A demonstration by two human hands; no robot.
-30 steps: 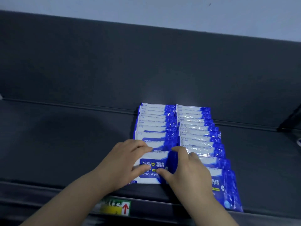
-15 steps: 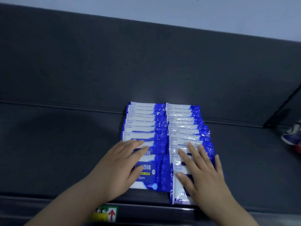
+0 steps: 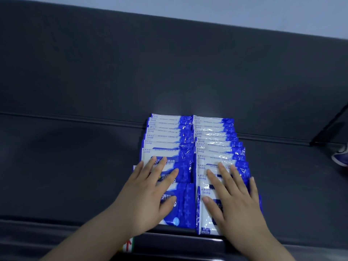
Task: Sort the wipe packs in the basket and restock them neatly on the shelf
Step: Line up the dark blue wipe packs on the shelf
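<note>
Blue-and-white wipe packs stand in two overlapping rows on the dark shelf (image 3: 75,166), running from the back panel to the front edge. My left hand (image 3: 148,194) lies flat with fingers spread on the front packs of the left row (image 3: 169,134). My right hand (image 3: 233,202) lies flat the same way on the front packs of the right row (image 3: 214,140). Neither hand grips a pack. The frontmost pack of the right row (image 3: 204,223) reaches slightly past the left row's front pack (image 3: 185,206). No basket is in view.
A dark back panel (image 3: 169,72) rises behind the rows. A label with a red arrow (image 3: 129,244) sits on the shelf's front lip. At the far right a diagonal black bracket (image 3: 331,127) and a blue-and-red object (image 3: 340,157) show at the frame edge.
One second ago both hands pinched the left row's front pack. They have let go, spread flat, and the right hand has shifted onto the right row.
</note>
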